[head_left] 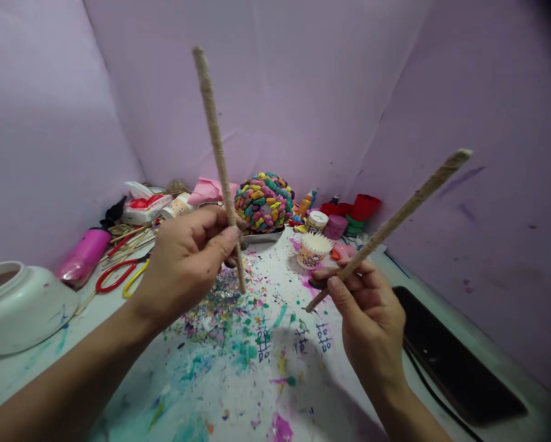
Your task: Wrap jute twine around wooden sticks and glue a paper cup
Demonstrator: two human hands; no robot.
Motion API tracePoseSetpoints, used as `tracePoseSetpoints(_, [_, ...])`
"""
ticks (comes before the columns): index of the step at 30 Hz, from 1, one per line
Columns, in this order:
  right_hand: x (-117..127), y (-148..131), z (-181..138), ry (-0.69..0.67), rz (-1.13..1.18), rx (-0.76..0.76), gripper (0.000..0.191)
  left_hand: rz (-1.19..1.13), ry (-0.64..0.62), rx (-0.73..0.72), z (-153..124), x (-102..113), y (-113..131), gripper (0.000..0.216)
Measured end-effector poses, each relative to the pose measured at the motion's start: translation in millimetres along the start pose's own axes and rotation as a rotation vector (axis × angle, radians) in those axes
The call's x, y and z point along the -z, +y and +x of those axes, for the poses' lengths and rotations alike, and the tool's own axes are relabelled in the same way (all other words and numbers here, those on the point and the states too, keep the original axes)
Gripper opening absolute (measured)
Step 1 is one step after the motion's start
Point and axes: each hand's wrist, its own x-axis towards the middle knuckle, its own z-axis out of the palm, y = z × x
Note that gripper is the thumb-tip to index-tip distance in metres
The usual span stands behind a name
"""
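Note:
My left hand (190,255) pinches a long tan stick (216,141), apparently wound with twine, near its lower end. This stick stands almost upright and leans slightly left at the top. In my right hand (372,307), a second wrapped stick (404,212) slants up to the right, gripped between thumb and fingers near its lower tip. Both sticks are held above the paint-spattered white table (238,393), apart from each other. Behind them sits a round ball covered in multicoloured lumps (265,202), in a shallow tray whose edge partly shows.
At left lie a white pot (22,307), a pink bottle (84,255) and red-and-yellow-handled scissors (116,276). A zigzag-rimmed paper cup (314,250) stands near paint jars and red cups (365,210). A dark phone-like slab (459,362) with a cable is at right. Purple-toned walls enclose the table.

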Motion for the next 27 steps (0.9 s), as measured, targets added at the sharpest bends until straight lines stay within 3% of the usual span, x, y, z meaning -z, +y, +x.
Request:
tracePoseSetpoints(4, [-1.2, 3.6, 0.3, -0.043, -0.02, -0.065, 0.008, 0.05, -0.097, 0.044, 0.0, -6.3, -1.2, 0.009])
tracePoseSetpoints(11, [-5.8, 17.1, 3.4, -0.106, -0.026, -0.15, 0.016, -0.027, -0.25, 0.109, 0.0, -36.1, -20.4, 0.012])
tracePoseSetpoints(15, [-7.9, 24.9, 2.1, -0.179, 0.008, -0.137, 0.016, 0.015, -0.324, 0.073, -6.7, -50.0, -30.9, 0.015])
tracePoseSetpoints(23, [-7.4, 33.4, 1.0, -0.36, 0.009, -0.065, 0.012, 0.14, -0.345, -0.059, -22.1, -60.9, -43.5, 0.019])
tracePoseSetpoints(27, [-6.2, 34.6, 3.1, -0.414, 0.041, -0.07, 0.015, 0.17, -0.326, -0.059, -24.5, -61.4, -49.3, 0.02])
